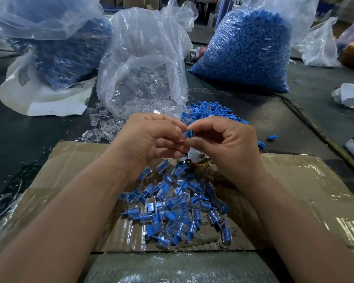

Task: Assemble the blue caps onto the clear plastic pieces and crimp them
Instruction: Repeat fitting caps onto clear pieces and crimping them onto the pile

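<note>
Head view: a dark table (315, 111) seen from above, with both forearms entering from the lower edge.
Bag, upper centre: clear bag (143, 64), partly filled with clear plastic pieces (139, 82).
Bag, upper right: full bag (247, 52) packed tight with blue caps, leaning left.
Bag, upper left: open-topped bag (65, 52) with dark blue contents; what they are cannot be told.
Loose clear pieces: scatter (102, 127) on the table at the foot of the centre bag.
Loose blue caps: heap (211, 111) just behind the hands, right of centre.
Cardboard: flattened taped sheet (294, 180) across the lower frame, under the forearms.
Assembled pile: clear bodies with blue caps fitted (172, 211), lying on the cardboard between the wrists.
Held piece: one blue cap with a clear body (189, 133), centre frame, above the cardboard, mostly hidden by fingertips.
Left hand: (149, 139) fingers curled inward, fingertips pinching the held piece from the left.
Right hand: (229, 144) thumb and forefinger closed on the held piece from the right, other fingers loosely curled.
Metal object: shiny part (187, 158) just below the hands; too hidden to identify.
</note>
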The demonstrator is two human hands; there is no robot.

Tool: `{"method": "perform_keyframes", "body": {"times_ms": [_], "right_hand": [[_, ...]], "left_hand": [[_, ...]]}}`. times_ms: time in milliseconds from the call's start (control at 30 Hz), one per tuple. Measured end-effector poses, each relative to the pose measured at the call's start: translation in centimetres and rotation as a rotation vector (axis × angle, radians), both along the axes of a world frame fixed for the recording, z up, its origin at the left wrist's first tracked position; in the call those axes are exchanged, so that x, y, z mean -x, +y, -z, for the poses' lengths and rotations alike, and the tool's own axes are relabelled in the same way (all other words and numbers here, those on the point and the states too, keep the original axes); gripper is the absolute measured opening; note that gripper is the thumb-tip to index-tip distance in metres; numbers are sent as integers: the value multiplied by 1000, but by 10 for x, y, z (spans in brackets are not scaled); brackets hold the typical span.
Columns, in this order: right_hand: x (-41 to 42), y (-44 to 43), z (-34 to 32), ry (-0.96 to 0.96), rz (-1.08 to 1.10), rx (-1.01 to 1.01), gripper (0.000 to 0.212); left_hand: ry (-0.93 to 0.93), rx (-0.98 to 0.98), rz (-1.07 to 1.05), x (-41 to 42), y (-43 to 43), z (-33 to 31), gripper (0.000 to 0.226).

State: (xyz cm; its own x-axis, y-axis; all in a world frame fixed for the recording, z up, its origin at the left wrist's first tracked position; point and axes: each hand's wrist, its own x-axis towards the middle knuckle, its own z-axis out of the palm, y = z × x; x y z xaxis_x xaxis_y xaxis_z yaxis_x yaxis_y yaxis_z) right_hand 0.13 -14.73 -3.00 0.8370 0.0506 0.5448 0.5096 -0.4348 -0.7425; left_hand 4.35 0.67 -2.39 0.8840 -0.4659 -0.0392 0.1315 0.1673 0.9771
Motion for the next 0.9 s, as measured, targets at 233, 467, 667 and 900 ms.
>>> {"method": "perform_keyframes", "body": {"times_ms": [233,467,667,900], "right_hand": [[0,0,0,-4,15,51,21],[0,1,0,-13,13,95,22],[-2,-17,-9,217,110,186,23],[3,-58,-20,743,15,639,69]], "left_hand": [[-42,-60,-7,1,1,1,6],[-68,-77,9,0,2,3,4],[-68,-94,-55,0,-1,5,10],[-81,-60,-194,-5,2,5,12]]}}
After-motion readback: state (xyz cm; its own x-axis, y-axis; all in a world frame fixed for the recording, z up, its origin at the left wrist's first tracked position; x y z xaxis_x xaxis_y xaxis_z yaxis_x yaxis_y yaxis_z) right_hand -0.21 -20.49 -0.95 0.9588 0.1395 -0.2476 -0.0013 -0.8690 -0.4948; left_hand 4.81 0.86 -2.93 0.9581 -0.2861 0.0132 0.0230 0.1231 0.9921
